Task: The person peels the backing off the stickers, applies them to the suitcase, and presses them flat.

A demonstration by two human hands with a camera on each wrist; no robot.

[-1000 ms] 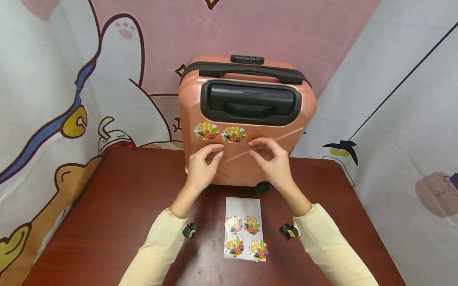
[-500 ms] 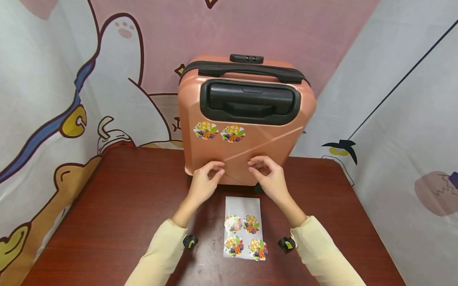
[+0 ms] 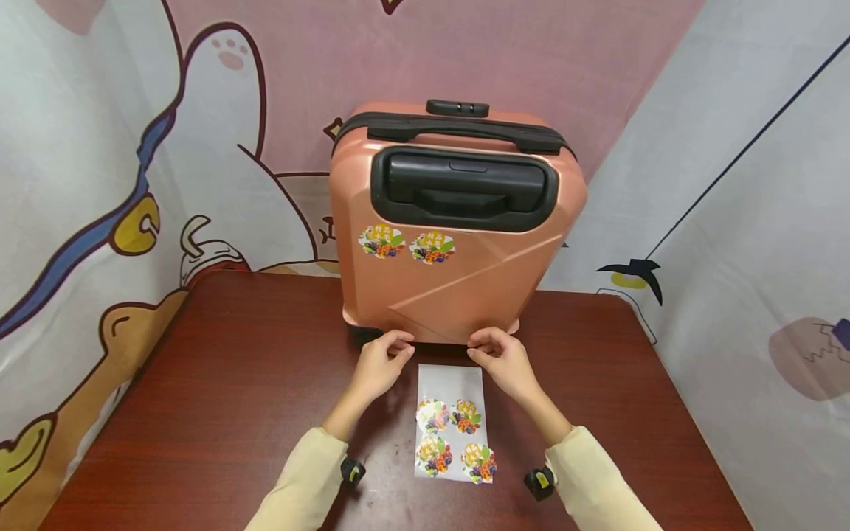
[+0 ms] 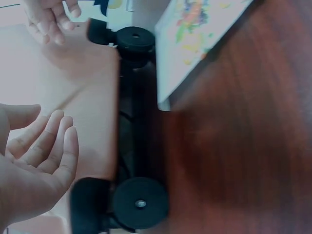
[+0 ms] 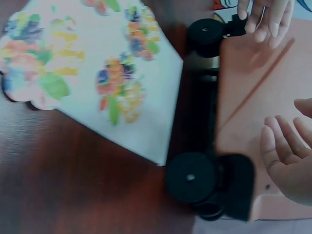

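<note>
A salmon-pink suitcase [image 3: 458,276] stands upright on the table, with two round fruit stickers [image 3: 432,248] side by side on its front. Before it lies a white sticker sheet [image 3: 450,377] bearing several fruit stickers [image 3: 434,456] on its nearer part. My left hand [image 3: 381,365] hovers beside the sheet's far left corner, low in front of the suitcase. Opposite it, near the far right corner, is my right hand [image 3: 506,363]. Both have loosely bent fingers, with thumb and fingertips apart. In the wrist views, neither the left hand [image 4: 36,158] nor the right hand [image 5: 292,151] holds anything.
The dark reddish-brown table [image 3: 252,383] extends on both sides of the sheet. Black wheels [image 4: 140,203] show under the suitcase. Cartoon-printed cloth [image 3: 518,51] hangs behind and at both sides. A small black wrist device [image 3: 539,483] sits by each sleeve.
Both hands have come down and back from in front of the suitcase's face toward the sheet's far edge. The suitcase, its stickers and the sheet stay in place.
</note>
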